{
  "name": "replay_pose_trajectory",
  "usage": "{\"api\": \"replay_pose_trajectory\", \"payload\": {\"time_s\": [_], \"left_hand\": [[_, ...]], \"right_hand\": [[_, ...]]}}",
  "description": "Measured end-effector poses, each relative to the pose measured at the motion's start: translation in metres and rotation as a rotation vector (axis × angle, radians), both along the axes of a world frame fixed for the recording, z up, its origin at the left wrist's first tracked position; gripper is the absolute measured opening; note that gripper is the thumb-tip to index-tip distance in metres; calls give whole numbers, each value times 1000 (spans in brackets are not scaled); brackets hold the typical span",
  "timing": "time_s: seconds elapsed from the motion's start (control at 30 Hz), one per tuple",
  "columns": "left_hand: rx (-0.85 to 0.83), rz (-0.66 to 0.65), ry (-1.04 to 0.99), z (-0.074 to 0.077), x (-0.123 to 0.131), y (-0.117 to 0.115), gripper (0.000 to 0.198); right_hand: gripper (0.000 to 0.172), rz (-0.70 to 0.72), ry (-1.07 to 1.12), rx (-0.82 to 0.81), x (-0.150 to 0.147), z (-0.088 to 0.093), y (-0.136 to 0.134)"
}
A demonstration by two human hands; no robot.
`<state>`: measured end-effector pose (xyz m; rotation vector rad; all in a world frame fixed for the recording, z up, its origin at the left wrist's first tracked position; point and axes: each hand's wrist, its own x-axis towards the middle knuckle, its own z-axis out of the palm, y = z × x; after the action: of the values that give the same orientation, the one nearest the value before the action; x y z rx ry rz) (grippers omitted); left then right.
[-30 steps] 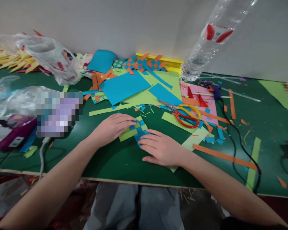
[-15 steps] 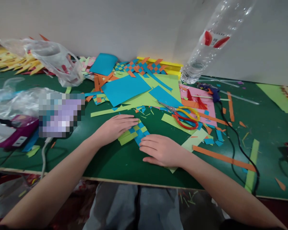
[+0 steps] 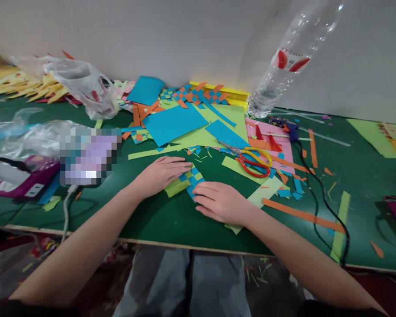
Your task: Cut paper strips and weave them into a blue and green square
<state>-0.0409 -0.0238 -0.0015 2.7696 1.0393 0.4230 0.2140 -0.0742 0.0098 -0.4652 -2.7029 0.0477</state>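
Note:
A small woven paper piece [image 3: 192,176] in blue and yellow-green checks lies on the green table in front of me. My left hand [image 3: 163,175] rests on its left part, fingers stretched out flat and pointing right, the thumb hidden. Loose green strip ends [image 3: 174,189] stick out below those fingers. My right hand [image 3: 219,202] lies at the lower right edge with its fingers extended, their tips touching the blue strip ends. Neither hand visibly grips the paper. Just beyond my right hand are scissors [image 3: 255,160] with one yellow and one red handle loop.
Blue sheets [image 3: 174,123], orange-and-blue woven pieces [image 3: 201,93] and scraps lie behind. A plastic bottle [image 3: 287,66] stands at the wall. Left are a blurred-out device [image 3: 90,156] and a plastic bag [image 3: 89,88]. At right, a black cable [image 3: 328,198] crosses an orange strip [image 3: 303,214].
The view has shifted slightly. My right hand's fingers have drawn a little closer together at the blue strip ends; my left hand stays on the woven paper.

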Motion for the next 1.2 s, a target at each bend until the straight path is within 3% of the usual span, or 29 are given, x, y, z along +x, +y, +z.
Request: {"api": "replay_pose_trajectory", "payload": {"time_s": [0.27, 0.4, 0.5, 0.77, 1.2], "left_hand": [[2, 14, 23, 1, 1, -2, 34], [-21, 21, 34, 7, 3, -3, 35], [-45, -4, 26, 10, 3, -4, 41], [-74, -16, 33, 9, 0, -5, 52], [-87, -10, 52, 8, -1, -4, 53]], "right_hand": [[34, -169, -59, -72, 0, 0, 2], [46, -205, -98, -87, 2, -2, 2], [55, -200, -110, -91, 2, -4, 1], [59, -181, -153, -125, 6, -5, 2], [50, -141, -173, -129, 7, -1, 2]]}}
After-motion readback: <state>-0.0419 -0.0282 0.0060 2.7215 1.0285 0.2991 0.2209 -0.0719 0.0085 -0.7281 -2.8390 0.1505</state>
